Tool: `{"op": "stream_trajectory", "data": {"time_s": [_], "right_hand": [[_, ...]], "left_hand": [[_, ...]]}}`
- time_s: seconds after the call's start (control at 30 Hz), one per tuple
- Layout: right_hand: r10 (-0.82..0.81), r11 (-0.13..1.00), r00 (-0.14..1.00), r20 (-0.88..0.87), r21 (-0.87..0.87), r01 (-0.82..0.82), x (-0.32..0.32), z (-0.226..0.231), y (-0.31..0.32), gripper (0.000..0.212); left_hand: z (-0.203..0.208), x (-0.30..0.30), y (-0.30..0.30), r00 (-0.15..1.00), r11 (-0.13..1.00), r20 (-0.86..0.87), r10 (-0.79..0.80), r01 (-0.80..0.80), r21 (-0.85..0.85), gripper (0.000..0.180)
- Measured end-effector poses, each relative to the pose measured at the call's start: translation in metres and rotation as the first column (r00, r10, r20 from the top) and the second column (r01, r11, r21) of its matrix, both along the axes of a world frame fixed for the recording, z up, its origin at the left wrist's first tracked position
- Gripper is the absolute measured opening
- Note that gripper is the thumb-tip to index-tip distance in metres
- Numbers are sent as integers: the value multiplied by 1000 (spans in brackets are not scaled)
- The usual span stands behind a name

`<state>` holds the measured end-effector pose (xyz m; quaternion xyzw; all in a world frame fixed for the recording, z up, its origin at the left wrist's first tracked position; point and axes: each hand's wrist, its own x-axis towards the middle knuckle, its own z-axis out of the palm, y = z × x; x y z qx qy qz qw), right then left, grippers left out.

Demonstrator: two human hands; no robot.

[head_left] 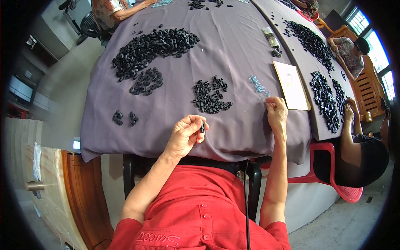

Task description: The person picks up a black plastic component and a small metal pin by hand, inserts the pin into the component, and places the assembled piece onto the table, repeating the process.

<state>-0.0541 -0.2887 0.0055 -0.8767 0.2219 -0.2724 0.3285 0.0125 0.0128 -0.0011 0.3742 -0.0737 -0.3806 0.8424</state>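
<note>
My left hand is closed in a pinch on a small black plastic part, held just above the near edge of the cloth-covered table. Out to the right, my right hand has its fingertips pressed together beside a loose group of tiny silvery-blue springs. Whatever sits between those fingertips is too small to make out. Beyond and between my hands lies a pile of short black hollow parts. Two little clumps of black parts rest to the left of my left hand.
A large heap of ridged black parts spreads over the far left, with a smaller group nearer. At right lie a flat pale board and a small packet. Other people sit around, one close at right beside more black piles.
</note>
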Motion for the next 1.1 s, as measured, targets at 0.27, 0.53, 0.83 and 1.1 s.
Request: {"op": "stream_trajectory", "data": {"time_s": [0.27,0.53,0.83,1.1], "right_hand": [[36,990,999,16,-138,-34,18,1,17,9],[84,976,992,-97,-191,-102,9,-1,3,6],[39,999,998,48,26,-40,7,3,40,9],[38,991,979,200,116,-62,2,-14,42,8]], "left_hand": [[0,-1,9,1000,1000,-25,17,-18,-22,16],[20,5,19,958,965,227,177,-214,152,10],[28,63,126,147,195,989,-35,-969,151,12],[-3,68,161,130,102,968,-217,-983,155,15]]}}
